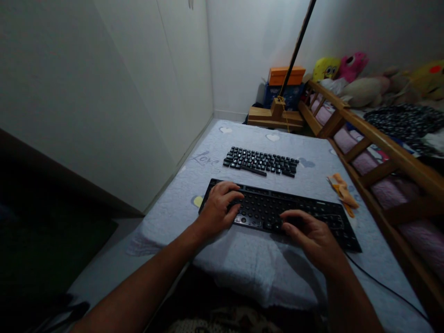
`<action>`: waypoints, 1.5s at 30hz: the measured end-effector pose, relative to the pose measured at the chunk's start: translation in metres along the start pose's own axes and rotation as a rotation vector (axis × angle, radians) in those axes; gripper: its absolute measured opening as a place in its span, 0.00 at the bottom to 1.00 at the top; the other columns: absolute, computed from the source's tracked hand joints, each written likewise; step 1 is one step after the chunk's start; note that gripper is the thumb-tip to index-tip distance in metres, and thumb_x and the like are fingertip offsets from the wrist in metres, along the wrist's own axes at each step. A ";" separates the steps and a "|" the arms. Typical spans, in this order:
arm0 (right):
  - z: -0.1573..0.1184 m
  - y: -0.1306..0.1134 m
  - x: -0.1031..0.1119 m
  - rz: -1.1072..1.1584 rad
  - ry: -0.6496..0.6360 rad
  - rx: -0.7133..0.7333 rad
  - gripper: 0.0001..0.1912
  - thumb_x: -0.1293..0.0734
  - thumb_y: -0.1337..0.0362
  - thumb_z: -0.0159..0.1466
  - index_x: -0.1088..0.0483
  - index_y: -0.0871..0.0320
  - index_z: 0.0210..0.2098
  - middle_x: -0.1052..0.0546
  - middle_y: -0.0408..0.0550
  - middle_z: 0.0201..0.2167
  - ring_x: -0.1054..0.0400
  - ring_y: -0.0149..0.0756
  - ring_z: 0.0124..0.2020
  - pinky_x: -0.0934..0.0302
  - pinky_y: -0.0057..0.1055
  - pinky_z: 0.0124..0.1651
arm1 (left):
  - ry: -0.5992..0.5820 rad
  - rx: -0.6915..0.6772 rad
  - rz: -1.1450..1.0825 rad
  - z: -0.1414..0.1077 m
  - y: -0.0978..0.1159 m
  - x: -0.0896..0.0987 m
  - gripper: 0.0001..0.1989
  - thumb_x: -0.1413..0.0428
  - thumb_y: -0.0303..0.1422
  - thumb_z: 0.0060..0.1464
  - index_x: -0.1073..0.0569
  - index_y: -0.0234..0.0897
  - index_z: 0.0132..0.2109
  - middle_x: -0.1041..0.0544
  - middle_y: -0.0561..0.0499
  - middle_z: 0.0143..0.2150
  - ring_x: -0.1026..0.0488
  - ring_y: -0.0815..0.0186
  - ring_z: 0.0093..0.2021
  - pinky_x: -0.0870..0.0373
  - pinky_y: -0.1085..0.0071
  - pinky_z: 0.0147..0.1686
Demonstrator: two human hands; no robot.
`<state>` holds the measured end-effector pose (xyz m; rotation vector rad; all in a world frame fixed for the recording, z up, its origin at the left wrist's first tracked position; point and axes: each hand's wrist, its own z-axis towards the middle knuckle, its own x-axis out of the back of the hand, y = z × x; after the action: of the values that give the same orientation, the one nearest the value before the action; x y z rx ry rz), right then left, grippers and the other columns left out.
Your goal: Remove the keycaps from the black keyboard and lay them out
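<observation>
A black computer keyboard [256, 203] lies on the cloth in front of me, much of its key area showing bare round key posts. My left hand [222, 206] grips its left part, fingers curled over the top and thumb towards the front. At the front edge, right of the middle, the thumb and forefinger of my right hand [308, 236] are pinched close together at a dark keycap [276, 226]; the exact contact is hard to see. Behind the keyboard, loose black keycaps [260, 160] are laid out in rows, with longer bars along the front.
An orange cloth [343, 189] and a yellow-handled brush-like tool [348, 210] lie right of the keyboard. A cable [385, 284] runs off to the right. Wooden bed rail [374, 138] borders the right, white cabinet [138, 92] the left. Behind stands a pole on a wooden base [274, 115].
</observation>
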<state>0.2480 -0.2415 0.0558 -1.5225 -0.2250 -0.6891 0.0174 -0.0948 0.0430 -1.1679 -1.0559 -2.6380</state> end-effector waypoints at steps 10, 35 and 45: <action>-0.007 -0.017 -0.015 -0.200 -0.014 0.000 0.06 0.36 0.60 0.62 0.31 0.55 0.35 0.25 0.44 0.29 0.30 0.36 0.30 0.37 0.31 0.34 | -0.016 -0.006 0.172 0.041 -0.013 -0.022 0.09 0.46 0.25 0.57 0.25 0.37 0.43 0.25 0.47 0.48 0.32 0.58 0.52 0.36 0.57 0.55; -0.026 -0.010 -0.040 -0.381 0.132 0.325 0.02 0.37 0.67 0.66 0.35 0.55 0.35 0.28 0.41 0.27 0.31 0.31 0.27 0.39 0.26 0.32 | -0.084 0.145 0.363 0.033 -0.034 -0.022 0.09 0.47 0.26 0.56 0.25 0.38 0.42 0.22 0.48 0.43 0.28 0.59 0.47 0.34 0.61 0.49; -0.016 -0.010 -0.033 -0.353 0.119 0.210 0.05 0.37 0.63 0.65 0.34 0.55 0.33 0.28 0.41 0.26 0.31 0.31 0.25 0.40 0.27 0.31 | -0.092 0.155 0.358 0.033 -0.033 -0.024 0.09 0.47 0.25 0.56 0.25 0.38 0.42 0.22 0.48 0.43 0.28 0.59 0.47 0.33 0.62 0.49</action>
<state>0.2116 -0.2471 0.0450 -1.2480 -0.4685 -1.0002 0.0444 -0.0542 0.0245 -1.3137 -0.9413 -2.2113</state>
